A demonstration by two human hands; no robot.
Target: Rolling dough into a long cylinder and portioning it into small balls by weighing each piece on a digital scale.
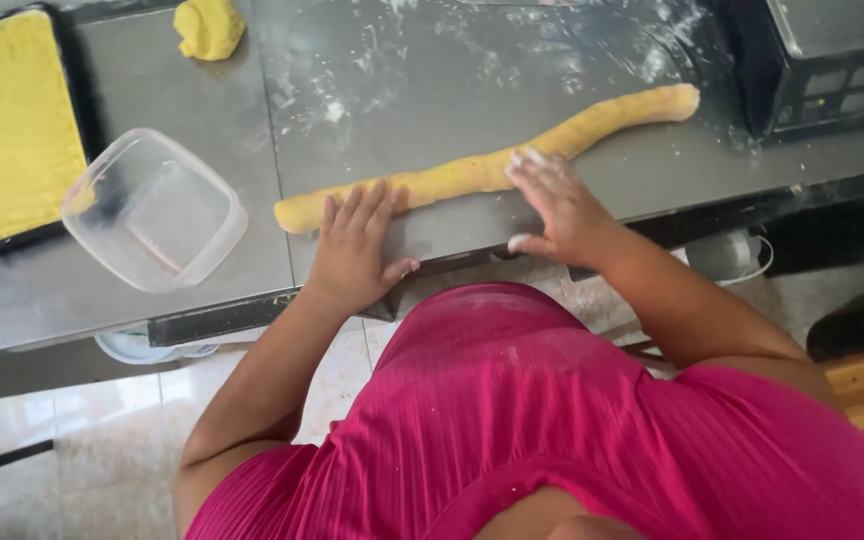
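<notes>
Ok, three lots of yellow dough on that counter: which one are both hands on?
The long dough rope at the counter's front edge. The left hand and right hand lie flat on it; the dough lump and the tray's dough sheet lie untouched farther left.

We are looking down into a kitchen or small bakery: a floured steel worktop (432, 60) is bearing a long dough roll (482, 170), a dough-lined baking tray (7, 125) is lying far left, and tiled floor (72, 420) is showing below.
</notes>
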